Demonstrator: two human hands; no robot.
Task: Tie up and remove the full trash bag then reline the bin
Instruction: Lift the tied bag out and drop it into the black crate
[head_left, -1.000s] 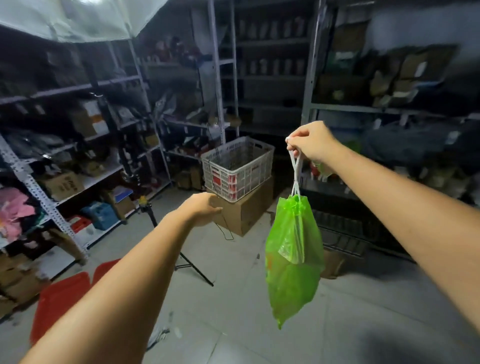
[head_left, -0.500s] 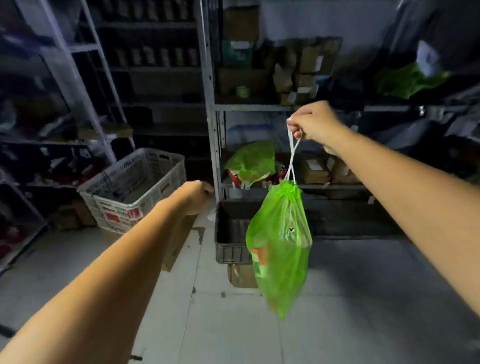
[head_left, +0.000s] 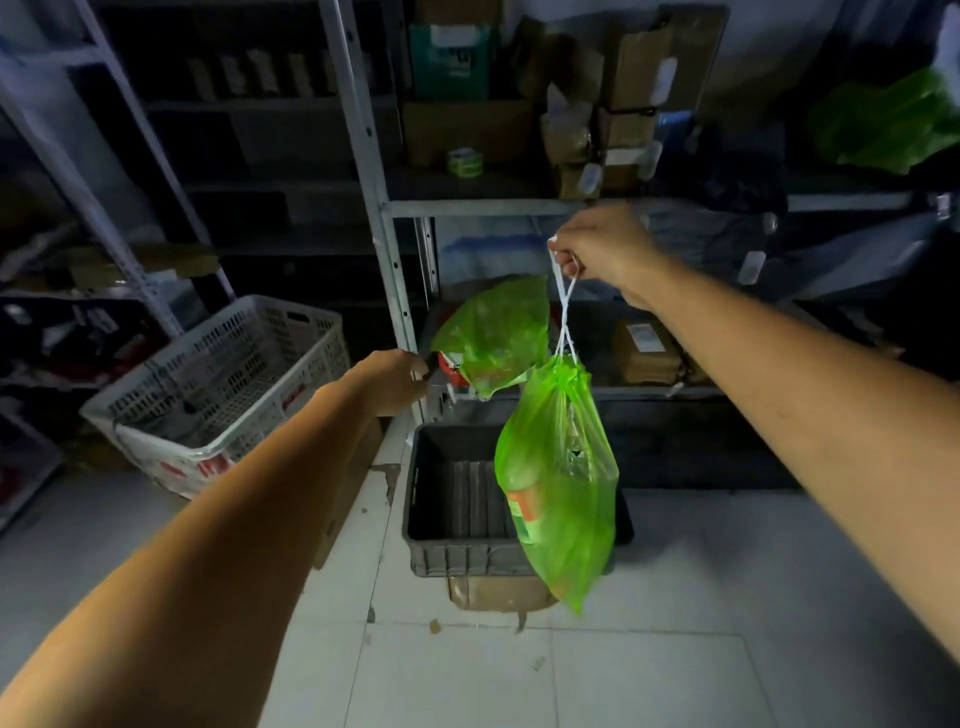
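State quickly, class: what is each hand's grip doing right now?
Left hand: cannot be told; fingers hidden.
Right hand: closed on the white cord drawstring of the green plastic trash bag.

Green bag (head_left: 558, 483) nearer black crate (head_left: 457, 558)

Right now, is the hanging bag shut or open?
Shut. The bag has its mouth gathered tight under the drawstring, gripped by the right hand.

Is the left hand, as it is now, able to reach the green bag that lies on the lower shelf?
Probably yes. The left hand is close beside the green shelf bag, with only the shelf post near it; the tied trash bag, held by the right hand, hangs further right.
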